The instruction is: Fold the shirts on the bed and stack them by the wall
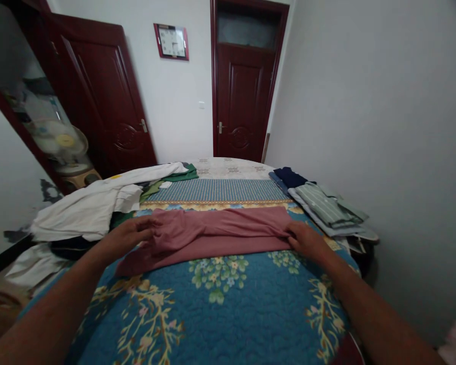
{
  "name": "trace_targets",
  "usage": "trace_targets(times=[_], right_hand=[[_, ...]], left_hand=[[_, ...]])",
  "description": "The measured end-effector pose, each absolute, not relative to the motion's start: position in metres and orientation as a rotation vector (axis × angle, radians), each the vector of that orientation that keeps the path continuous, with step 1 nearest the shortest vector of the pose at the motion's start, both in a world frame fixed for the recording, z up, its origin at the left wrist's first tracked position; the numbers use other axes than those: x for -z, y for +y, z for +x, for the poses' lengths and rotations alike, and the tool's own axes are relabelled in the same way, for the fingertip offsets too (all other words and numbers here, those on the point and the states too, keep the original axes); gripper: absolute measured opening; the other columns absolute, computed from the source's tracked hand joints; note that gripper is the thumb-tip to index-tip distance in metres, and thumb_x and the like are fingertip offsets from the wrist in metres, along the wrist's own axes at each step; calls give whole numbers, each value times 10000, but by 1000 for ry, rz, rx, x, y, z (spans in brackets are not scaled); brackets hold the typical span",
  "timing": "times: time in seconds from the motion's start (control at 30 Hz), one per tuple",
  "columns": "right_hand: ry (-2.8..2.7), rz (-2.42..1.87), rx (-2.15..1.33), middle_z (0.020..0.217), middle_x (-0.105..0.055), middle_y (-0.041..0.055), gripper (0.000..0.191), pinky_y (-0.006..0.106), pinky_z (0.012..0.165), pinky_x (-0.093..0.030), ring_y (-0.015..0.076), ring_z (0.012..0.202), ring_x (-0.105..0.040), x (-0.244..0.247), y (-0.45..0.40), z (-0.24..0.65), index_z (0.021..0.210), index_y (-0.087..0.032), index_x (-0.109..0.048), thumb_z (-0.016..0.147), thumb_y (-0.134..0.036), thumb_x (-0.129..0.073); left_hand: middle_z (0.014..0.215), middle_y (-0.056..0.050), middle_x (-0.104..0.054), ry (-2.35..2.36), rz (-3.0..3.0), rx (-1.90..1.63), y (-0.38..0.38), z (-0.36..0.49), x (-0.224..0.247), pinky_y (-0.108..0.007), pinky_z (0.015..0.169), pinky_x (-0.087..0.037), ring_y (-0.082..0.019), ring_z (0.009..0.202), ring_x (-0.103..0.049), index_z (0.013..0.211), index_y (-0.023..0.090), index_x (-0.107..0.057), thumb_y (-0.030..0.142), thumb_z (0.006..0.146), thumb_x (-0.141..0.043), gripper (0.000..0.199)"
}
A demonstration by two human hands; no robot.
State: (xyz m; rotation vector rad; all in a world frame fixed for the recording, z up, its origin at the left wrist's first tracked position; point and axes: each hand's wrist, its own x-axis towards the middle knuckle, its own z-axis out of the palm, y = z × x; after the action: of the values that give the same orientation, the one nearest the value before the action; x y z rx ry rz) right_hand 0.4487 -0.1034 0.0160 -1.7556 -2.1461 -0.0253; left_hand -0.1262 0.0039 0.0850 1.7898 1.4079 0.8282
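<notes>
A dusty-pink garment (pixel 220 230) lies in a long folded strip across the blue floral bedspread (pixel 243 304). Its right part is fairly smooth, while the left end is wrinkled, with a flap angled toward me. My right hand (pixel 306 242) pinches the garment's right end between thumb and fingers. At the left end, my left hand (pixel 135 232) touches the cloth with its fingers stretched and thumb apart. Whether the garment is a shirt or something else cannot be told from its folded shape.
Loose white clothes (pixel 83 210) heap at the left, with green cloth (pixel 182 174) beyond. Folded clothes, including a striped green shirt (pixel 323 203) and a navy piece (pixel 292 176), are stacked at the right near the wall. A fan (pixel 59 139) stands past the doorway.
</notes>
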Motion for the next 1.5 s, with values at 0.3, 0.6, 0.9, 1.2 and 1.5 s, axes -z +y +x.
trace_targets(times=[0.3, 0.6, 0.9, 1.2, 1.5], right_hand=[[-1868, -2021, -137, 1040, -790, 98, 300, 314, 842, -483, 246, 952, -709, -35, -61, 481, 1034, -190, -778, 932, -335, -536], [-1788, -2369, -138, 1090, -785, 192, 354, 346, 838, -515, 315, 989, -748, -16, 12, 484, 1076, -131, -775, 912, -404, -621], [-1822, -2303, 131, 1005, -792, 196, 322, 394, 842, -518, 338, 973, -750, 16, 21, 481, 1041, -164, -783, 925, -338, -539], [-1508, -2183, 126, 1059, -766, 209, 421, 420, 940, -504, 339, 998, -728, 6, 17, 469, 1182, -138, -734, 977, -341, -427], [-885, -1815, -276, 968, -783, 103, 433, 344, 815, -552, 280, 928, -702, 13, 37, 484, 1059, -150, -778, 756, -399, -595]], left_hand=[[780, -94, -769, 1825, 1573, -746, 53, -126, -58, -291, 565, -545, -249, 671, -736, 989, 175, -676, 455, 752, -733, 371], [1171, -203, -773, 2340, 1912, -419, 60, -98, -54, -346, 805, -519, -345, 1077, -732, 1149, 152, -705, 463, 907, -611, 406], [1108, -187, -778, 2197, 1865, -648, 56, -109, -42, -353, 795, -488, -336, 1020, -728, 1222, 169, -694, 333, 867, -659, 392], [754, -5, -727, 1531, 1394, -1156, 63, -101, -35, -265, 615, -506, -179, 630, -666, 1479, 183, -596, 263, 736, -753, 764], [801, -16, -704, 1197, 708, -1491, 88, -106, -35, -230, 648, -590, -136, 676, -683, 1185, 149, -705, 45, 742, -660, 457]])
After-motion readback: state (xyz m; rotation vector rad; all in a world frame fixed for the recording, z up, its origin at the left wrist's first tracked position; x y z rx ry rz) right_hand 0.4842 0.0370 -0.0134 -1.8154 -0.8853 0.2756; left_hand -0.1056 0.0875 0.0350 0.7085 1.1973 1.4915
